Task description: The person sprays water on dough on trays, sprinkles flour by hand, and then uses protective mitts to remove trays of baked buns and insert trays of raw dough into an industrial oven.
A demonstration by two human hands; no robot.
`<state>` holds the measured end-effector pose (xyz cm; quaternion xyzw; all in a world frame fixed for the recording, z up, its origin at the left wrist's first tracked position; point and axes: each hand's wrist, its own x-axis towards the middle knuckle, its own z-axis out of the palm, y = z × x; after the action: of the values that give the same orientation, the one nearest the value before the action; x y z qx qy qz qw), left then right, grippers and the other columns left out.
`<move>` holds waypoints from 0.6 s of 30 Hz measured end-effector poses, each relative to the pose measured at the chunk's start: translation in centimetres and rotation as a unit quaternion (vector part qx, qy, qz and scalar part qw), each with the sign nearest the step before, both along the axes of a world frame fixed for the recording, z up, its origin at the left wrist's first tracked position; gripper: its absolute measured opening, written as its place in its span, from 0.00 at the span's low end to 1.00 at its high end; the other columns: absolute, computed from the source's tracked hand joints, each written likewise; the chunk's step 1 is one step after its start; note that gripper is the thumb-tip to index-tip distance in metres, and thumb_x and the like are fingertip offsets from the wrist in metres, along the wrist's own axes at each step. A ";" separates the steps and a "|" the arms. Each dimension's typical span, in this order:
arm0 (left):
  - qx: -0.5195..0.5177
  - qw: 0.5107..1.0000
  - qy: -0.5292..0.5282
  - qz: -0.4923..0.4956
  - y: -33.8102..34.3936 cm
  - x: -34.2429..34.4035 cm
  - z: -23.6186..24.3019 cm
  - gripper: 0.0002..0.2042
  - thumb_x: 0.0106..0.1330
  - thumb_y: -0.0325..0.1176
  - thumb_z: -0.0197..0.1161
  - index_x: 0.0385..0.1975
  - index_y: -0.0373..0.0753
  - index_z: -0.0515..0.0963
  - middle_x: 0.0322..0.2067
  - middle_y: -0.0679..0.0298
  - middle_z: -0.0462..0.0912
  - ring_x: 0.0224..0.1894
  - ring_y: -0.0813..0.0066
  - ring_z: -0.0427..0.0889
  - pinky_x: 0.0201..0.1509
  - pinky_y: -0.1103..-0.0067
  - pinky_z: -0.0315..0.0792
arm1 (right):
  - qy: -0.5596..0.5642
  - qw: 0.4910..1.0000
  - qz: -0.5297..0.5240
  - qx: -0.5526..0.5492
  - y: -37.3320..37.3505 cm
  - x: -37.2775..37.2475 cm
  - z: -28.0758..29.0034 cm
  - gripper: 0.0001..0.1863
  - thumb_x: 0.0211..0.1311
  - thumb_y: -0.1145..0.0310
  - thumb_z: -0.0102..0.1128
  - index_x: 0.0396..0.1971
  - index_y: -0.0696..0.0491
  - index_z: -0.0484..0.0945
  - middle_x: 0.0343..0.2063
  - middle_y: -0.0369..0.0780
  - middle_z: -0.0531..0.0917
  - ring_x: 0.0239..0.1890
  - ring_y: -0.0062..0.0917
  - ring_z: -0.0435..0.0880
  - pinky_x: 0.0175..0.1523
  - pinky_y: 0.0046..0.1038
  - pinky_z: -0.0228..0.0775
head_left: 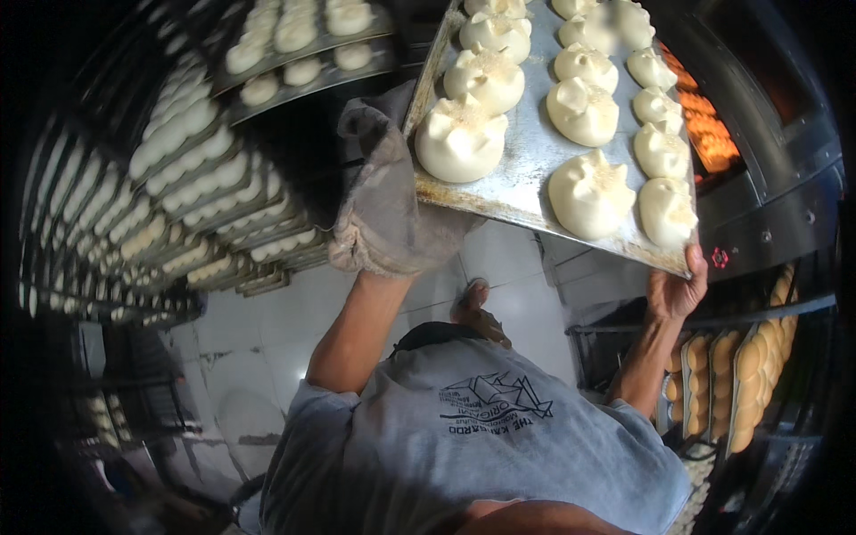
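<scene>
A metal baking tray (526, 160) is held up in front of me, tilted, with its near right corner lowest. Rows of pale, unbaked buns (584, 111) with pinched tops stand on it. My right hand (679, 283) grips that near right corner from below, bare fingers curled round the edge. At the tray's left side, my left hand is wrapped in a greyish cloth (392, 214), which presses against the tray's edge. The cloth hides the left fingers; only the left forearm (361, 316) shows below it.
Racks at the left carry several trays of pale dough (196, 169); one tray (312, 76) juts out near the top. A lit oven (709, 125) with browned bread inside stands at the right. Below it, a rack holds trays of brown buns (758, 374). The floor is tiled (241, 339).
</scene>
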<state>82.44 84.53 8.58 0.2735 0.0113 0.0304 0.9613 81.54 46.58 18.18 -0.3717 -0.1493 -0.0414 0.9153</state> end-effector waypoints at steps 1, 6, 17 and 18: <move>-0.004 1.000 -0.002 -0.018 -1.3 1.9 -0.2 0.25 0.69 0.43 0.58 0.61 0.36 0.65 0.60 0.58 0.70 0.61 0.64 0.69 0.66 0.67 0.65 | 0.008 1.000 -0.022 -0.013 -1.0 1.1 -0.8 0.38 0.59 0.71 0.56 0.67 0.67 0.52 0.61 0.55 0.68 0.64 0.39 0.70 0.70 0.40 0.62; 0.000 0.998 0.003 -0.059 -6.3 9.6 -0.9 0.25 0.69 0.43 0.57 0.61 0.36 0.65 0.60 0.59 0.70 0.62 0.65 0.69 0.67 0.67 0.64 | 0.048 0.996 -0.042 -0.055 -5.3 7.6 -4.2 0.38 0.58 0.70 0.59 0.66 0.67 0.55 0.60 0.53 0.70 0.61 0.36 0.74 0.68 0.37 0.65; 0.158 0.984 -0.039 0.071 -9.7 19.9 0.9 0.26 0.70 0.44 0.56 0.62 0.36 0.65 0.62 0.59 0.69 0.62 0.65 0.68 0.68 0.67 0.63 | 0.075 0.990 0.114 -0.029 -7.5 21.5 -6.3 0.36 0.62 0.69 0.59 0.68 0.61 0.55 0.62 0.46 0.70 0.64 0.31 0.70 0.69 0.37 0.61; 0.270 0.956 -0.064 0.091 -9.6 20.9 1.1 0.26 0.70 0.44 0.56 0.62 0.36 0.65 0.62 0.59 0.68 0.62 0.65 0.68 0.68 0.67 0.63 | 0.084 0.988 0.126 -0.029 -7.8 22.4 -6.4 0.35 0.63 0.69 0.59 0.68 0.61 0.55 0.62 0.45 0.71 0.63 0.31 0.71 0.69 0.38 0.62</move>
<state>103.32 74.93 9.69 0.5185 -0.0337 0.1367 0.8434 103.98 38.81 11.74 -0.3785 -0.1187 0.1099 0.9114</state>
